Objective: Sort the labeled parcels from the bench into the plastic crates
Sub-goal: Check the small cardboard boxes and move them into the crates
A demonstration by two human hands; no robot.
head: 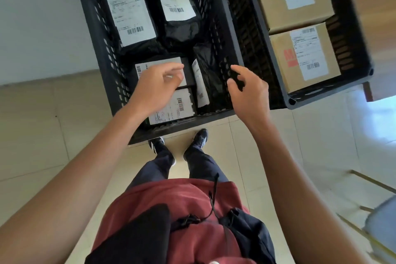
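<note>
Left hand over the flat labelled parcels in the near crate

Our left hand (157, 90) hovers with fingers loosely curled, holding nothing, right above the flat parcel (159, 64) lying in the black crate (102, 49); our right hand (248, 92) hangs apart, fingers relaxed and empty, nearer the upright black mailer (205, 70) beside it.

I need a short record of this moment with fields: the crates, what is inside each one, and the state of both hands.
left crate: black plastic; holds black bag parcels with white labels, plus flat labelled parcels at the near end
right crate: black plastic; holds two cardboard boxes with labels facing up
left hand: over the flat parcels, fingers loosely curled, holding nothing
right hand: above the near right corner of the left crate, fingers relaxed, holding nothing
floor: pale tiles
</note>
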